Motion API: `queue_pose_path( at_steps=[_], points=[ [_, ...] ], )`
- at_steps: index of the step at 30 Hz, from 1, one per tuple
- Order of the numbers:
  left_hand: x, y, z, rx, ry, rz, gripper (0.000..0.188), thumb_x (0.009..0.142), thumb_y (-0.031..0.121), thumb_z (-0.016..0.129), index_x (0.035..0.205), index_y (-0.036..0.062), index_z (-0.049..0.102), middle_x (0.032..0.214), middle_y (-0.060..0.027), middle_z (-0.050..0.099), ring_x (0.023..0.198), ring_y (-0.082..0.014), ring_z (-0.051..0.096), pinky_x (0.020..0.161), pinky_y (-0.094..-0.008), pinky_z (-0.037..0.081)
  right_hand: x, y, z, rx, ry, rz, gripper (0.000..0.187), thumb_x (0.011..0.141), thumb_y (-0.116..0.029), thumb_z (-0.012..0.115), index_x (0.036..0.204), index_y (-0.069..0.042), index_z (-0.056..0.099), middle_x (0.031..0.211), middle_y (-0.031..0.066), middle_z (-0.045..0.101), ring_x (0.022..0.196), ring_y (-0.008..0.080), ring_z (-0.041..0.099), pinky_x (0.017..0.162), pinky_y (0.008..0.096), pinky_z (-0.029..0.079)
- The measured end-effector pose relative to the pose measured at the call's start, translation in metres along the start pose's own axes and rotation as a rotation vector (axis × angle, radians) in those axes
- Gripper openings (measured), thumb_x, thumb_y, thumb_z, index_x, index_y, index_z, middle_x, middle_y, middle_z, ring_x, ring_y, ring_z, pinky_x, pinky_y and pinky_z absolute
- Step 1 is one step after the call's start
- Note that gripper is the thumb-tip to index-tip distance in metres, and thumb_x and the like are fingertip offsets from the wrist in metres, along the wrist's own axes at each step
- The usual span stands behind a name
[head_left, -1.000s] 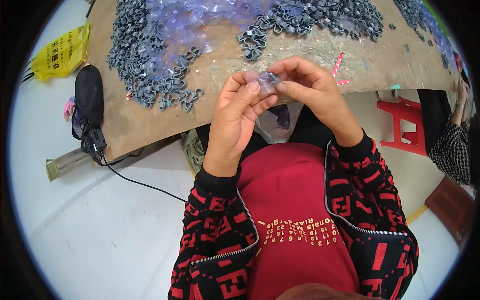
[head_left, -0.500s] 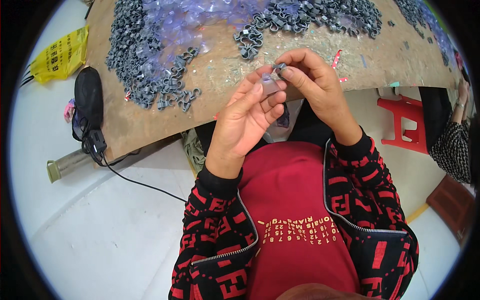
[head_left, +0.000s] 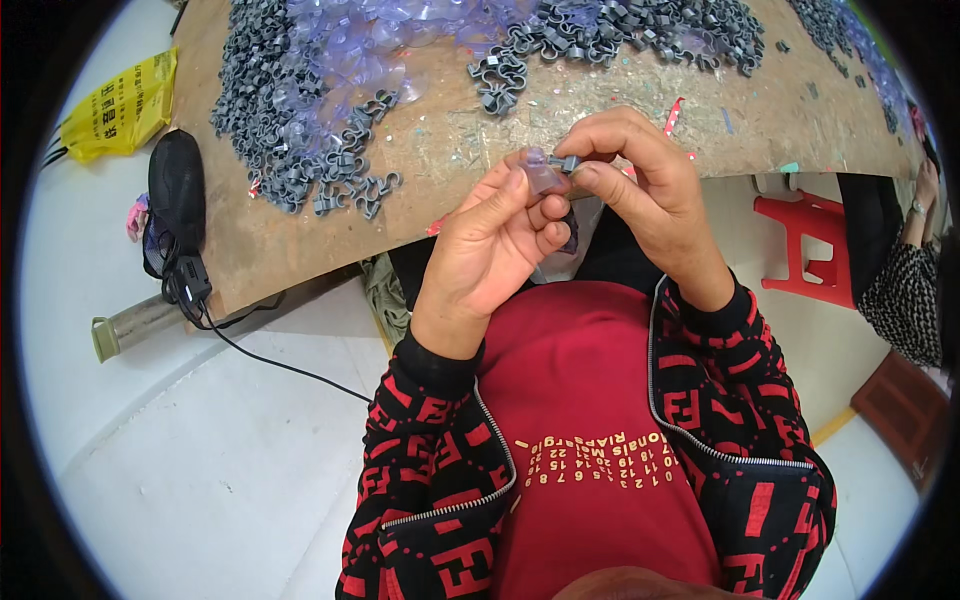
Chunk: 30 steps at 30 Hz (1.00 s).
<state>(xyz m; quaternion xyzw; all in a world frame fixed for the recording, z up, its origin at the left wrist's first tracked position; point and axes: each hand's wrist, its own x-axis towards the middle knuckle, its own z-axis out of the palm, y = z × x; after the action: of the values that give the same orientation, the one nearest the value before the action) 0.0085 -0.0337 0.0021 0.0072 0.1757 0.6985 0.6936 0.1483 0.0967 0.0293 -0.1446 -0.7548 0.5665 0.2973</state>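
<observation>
Brown desk (head_left: 270, 250), surface scuffed and flecked. On it, heaped grey clips (head_left: 255, 120) and translucent purplish cups (head_left: 370, 40); many look unpaired, so much appears left. Left hand (head_left: 475, 245) pinches a single cup (head_left: 541, 182) above the near edge; right hand (head_left: 655, 190) grips a single clip (head_left: 568, 164) at the cup's knob. Pairing seems partway; whether seated, cannot tell.

The cup (head_left: 543, 181) in the left hand (head_left: 478, 240) is of clear, glossy plastic, the clip (head_left: 570, 164) in the right hand (head_left: 660, 198) of duller plastic. Beyond both hands, the table (head_left: 440, 140) looks wooden, rough.
</observation>
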Motion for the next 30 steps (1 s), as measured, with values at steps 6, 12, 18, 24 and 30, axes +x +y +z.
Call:
queue_pose_path(
  at_steps=[6,12,18,24,30],
  points=[
    [-0.001,-0.001,-0.002,-0.044,-0.023,-0.01,0.028,0.099,0.018,0.055,0.124,0.0074,0.051,0.103,-0.0073,0.064,0.087,-0.0143,0.061,0.074,-0.03,0.051,-0.001,-0.003,-0.001,-0.04,-0.003,-0.042,0.015,0.087,-0.007,0.062,0.101,0.001,0.065,0.1,0.01,0.062,0.095,0.021,0.058,0.084,0.0309,0.045],
    [-0.003,0.0,0.004,0.168,0.022,0.083,0.023,0.098,0.016,0.056,0.12,0.0089,0.053,0.101,-0.0061,0.064,0.085,-0.0121,0.061,0.073,-0.0289,0.052,-0.002,-0.002,-0.001,-0.058,-0.01,-0.047,0.015,0.088,-0.006,0.063,0.101,0.001,0.065,0.1,0.0101,0.062,0.096,0.0211,0.058,0.085,0.0312,0.045],
    [-0.005,-0.001,0.005,0.261,0.112,0.136,0.021,0.098,0.016,0.057,0.117,0.0095,0.054,0.098,-0.0044,0.064,0.083,-0.0114,0.06,0.073,-0.0292,0.052,-0.003,0.001,0.001,-0.022,0.003,-0.026,0.015,0.087,-0.004,0.063,0.101,0.0,0.066,0.099,0.0101,0.062,0.096,0.0216,0.059,0.084,0.0315,0.045],
    [-0.002,0.001,0.0,0.142,0.042,0.041,0.021,0.097,0.015,0.057,0.117,0.0088,0.054,0.096,-0.0044,0.064,0.083,-0.0113,0.06,0.072,-0.0287,0.053,-0.001,0.003,-0.002,-0.191,-0.032,-0.15,0.015,0.087,-0.003,0.064,0.101,-0.001,0.067,0.101,0.0093,0.063,0.097,0.0212,0.06,0.085,0.0315,0.047],
    [-0.005,0.001,0.009,0.48,0.15,0.242,0.022,0.096,0.01,0.058,0.117,0.005,0.054,0.094,-0.0056,0.064,0.077,-0.0111,0.061,0.07,-0.0267,0.055,0.0,0.011,-0.003,-0.071,-0.089,-0.08,0.014,0.088,-0.003,0.063,0.102,-0.001,0.067,0.103,0.0096,0.063,0.1,0.0207,0.06,0.087,0.0309,0.047]
  ],
)
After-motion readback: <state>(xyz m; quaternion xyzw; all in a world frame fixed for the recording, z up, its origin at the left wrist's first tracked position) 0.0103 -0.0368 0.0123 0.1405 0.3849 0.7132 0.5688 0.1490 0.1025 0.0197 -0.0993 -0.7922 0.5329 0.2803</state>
